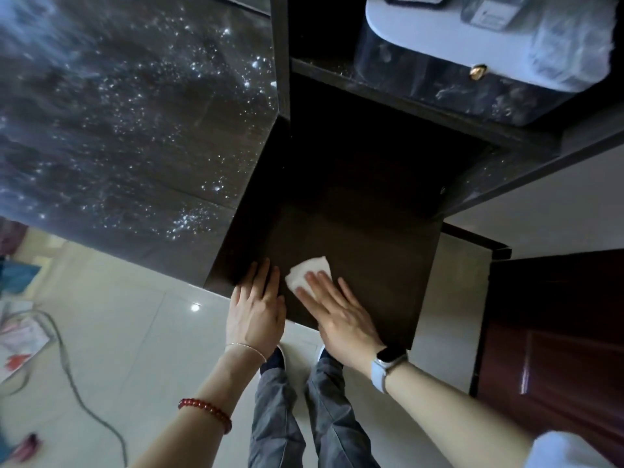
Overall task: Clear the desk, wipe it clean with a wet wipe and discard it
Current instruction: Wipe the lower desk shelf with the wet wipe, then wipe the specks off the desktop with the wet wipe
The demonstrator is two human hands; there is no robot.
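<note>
A dark brown desk surface (364, 238) fills the middle of the head view. On its near left part lies a folded white wet wipe (305, 271). My right hand (337, 315) presses flat on the wipe, fingers stretched over its near edge. My left hand (256, 309) rests flat on the desk's near left edge, just left of the wipe, holding nothing. The rest of the desk top shows nothing on it.
A dark shelf (388, 96) above the desk carries a white box with a gold clasp (479, 70). A sparkly dark wall panel (118, 123) stands at the left. A cable (67, 366) and papers lie on the pale tiled floor. A reddish-brown door (557, 332) is at the right.
</note>
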